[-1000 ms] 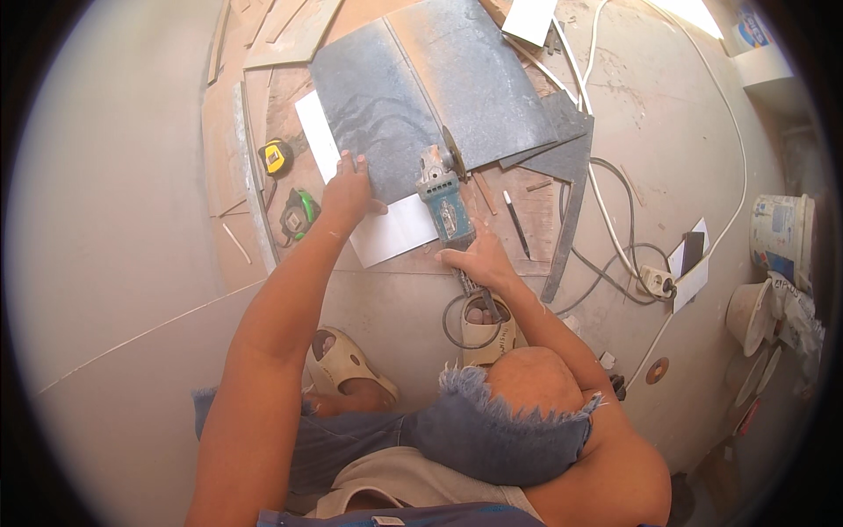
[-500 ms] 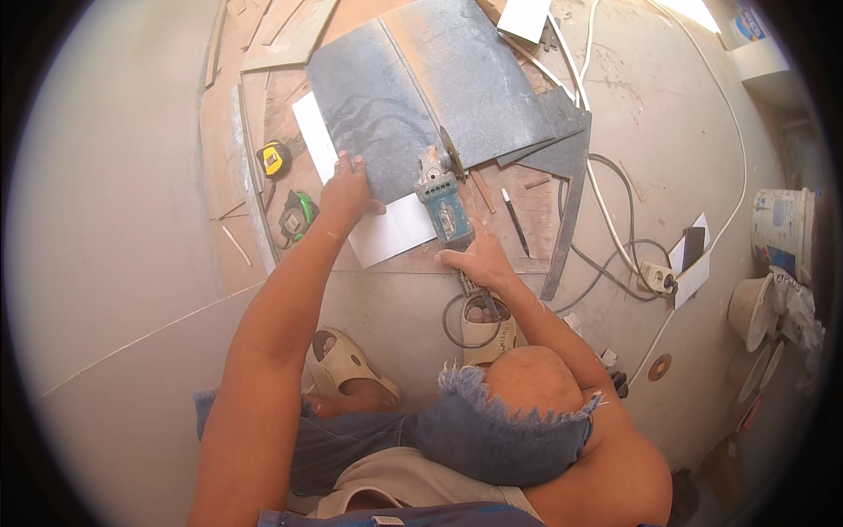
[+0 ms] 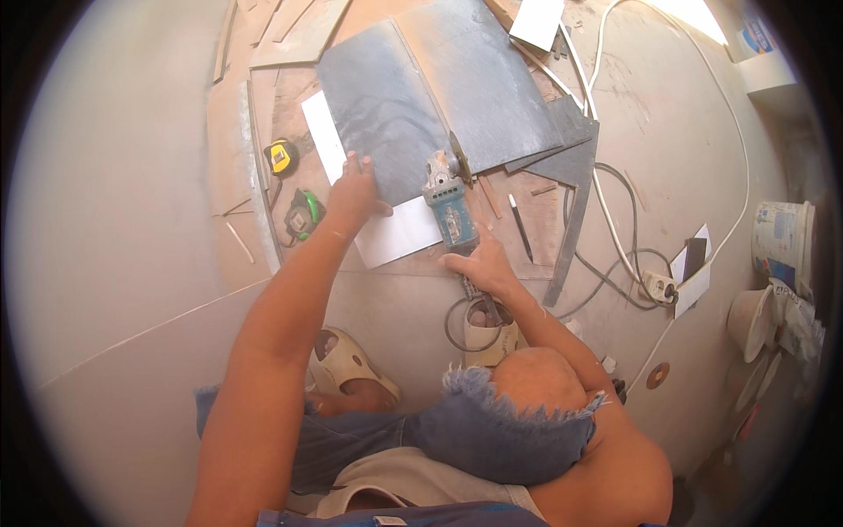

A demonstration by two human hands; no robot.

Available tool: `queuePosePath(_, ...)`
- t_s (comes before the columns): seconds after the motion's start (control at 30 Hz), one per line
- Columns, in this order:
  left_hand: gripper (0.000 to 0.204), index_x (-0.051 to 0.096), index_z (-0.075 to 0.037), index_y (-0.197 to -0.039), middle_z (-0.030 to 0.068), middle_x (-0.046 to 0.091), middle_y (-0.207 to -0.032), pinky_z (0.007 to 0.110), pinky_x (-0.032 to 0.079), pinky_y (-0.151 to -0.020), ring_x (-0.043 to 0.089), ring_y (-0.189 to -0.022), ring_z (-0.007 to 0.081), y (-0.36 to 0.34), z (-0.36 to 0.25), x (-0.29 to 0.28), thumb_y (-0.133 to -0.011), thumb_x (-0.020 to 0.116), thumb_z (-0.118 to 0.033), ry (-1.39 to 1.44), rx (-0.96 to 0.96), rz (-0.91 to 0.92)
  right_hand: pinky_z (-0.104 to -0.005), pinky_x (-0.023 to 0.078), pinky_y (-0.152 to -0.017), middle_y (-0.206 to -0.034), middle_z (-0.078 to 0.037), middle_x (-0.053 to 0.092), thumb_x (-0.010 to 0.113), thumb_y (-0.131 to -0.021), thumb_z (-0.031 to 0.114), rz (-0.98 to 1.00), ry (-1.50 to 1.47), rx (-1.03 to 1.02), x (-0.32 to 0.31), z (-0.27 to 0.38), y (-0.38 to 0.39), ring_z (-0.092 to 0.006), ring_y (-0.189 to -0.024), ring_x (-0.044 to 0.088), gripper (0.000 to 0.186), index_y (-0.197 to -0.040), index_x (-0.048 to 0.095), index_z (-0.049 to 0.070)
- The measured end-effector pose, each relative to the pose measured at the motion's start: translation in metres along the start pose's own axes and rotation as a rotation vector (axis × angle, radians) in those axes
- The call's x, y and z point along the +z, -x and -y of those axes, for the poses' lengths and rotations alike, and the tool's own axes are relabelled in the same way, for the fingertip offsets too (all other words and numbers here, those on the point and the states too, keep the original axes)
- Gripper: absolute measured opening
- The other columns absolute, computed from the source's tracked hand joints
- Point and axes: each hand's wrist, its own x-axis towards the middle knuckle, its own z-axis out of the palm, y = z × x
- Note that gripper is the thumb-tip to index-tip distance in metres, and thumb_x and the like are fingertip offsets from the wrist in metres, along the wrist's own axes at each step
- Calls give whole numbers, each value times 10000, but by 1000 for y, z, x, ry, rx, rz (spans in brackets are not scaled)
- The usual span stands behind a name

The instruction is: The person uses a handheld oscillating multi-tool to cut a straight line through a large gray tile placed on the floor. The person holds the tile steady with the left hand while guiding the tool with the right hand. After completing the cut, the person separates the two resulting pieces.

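My right hand (image 3: 482, 264) is closed around the rear of a teal angle grinder (image 3: 456, 216). The grinder's thin cutting disc (image 3: 459, 160) stands on edge at the near side of a large dark grey tile (image 3: 373, 105). A straight line (image 3: 420, 70) runs across the tile from its far edge toward the disc. My left hand (image 3: 356, 195) lies with fingers stretched out on the tile's near left edge, holding nothing. Under the tile, white boards (image 3: 399, 233) show along its left and near edges.
Left of the tile lie a yellow tape measure (image 3: 281, 157) and a green-and-black one (image 3: 304, 215). A black marker (image 3: 521, 230) rests to the right of the grinder. Cables run to a socket block (image 3: 659, 287). Dark offcuts (image 3: 562, 145) lie on the right; buckets (image 3: 784, 246) stand at far right.
The whole view has shifted slightly, so things sit a little further right and lower. Both hands and the grinder keep nearly the same place against the tile.
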Motion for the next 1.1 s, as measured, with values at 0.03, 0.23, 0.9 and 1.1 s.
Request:
queuePosePath(0.03,1170,311,33,-1522,339,239,-1574,427,457,-1077,382,-1428,404,0,0,-1,-604,915,-370,-3,0,3,-389,525,-826,-962,-212,699,834,-661,347,-16,42,-10,2,-7,-6,-309,-909,677,793,-1260,550,-87)
queuePosePath(0.23,1183,300,23,-1531,342,227,-1578,432,455,-1082,368,-1437,410,-3,4,4,-606,914,-385,-25,1,13,-394,502,-895,-1091,-238,671,824,-667,328,61,55,71,1,17,-33,-317,-1013,655,808,-1294,529,-89)
queuePosePath(0.9,712,499,59,-1360,252,498,-1415,545,327,-1132,458,-1322,426,86,-105,35,-855,746,-378,592,502,-281,-288,500,-607,-792,-128,661,843,-662,342,-174,38,-121,-30,67,-51,-147,-690,611,939,-1298,449,-225)
queuePosePath(1.1,628,527,60,-1321,254,537,-1377,545,333,-1126,502,-1286,394,93,-119,54,-863,728,-320,490,467,-367,-281,509,-644,-802,-129,666,847,-664,342,-276,77,-178,-28,39,-49,-154,-726,629,939,-1317,448,-202)
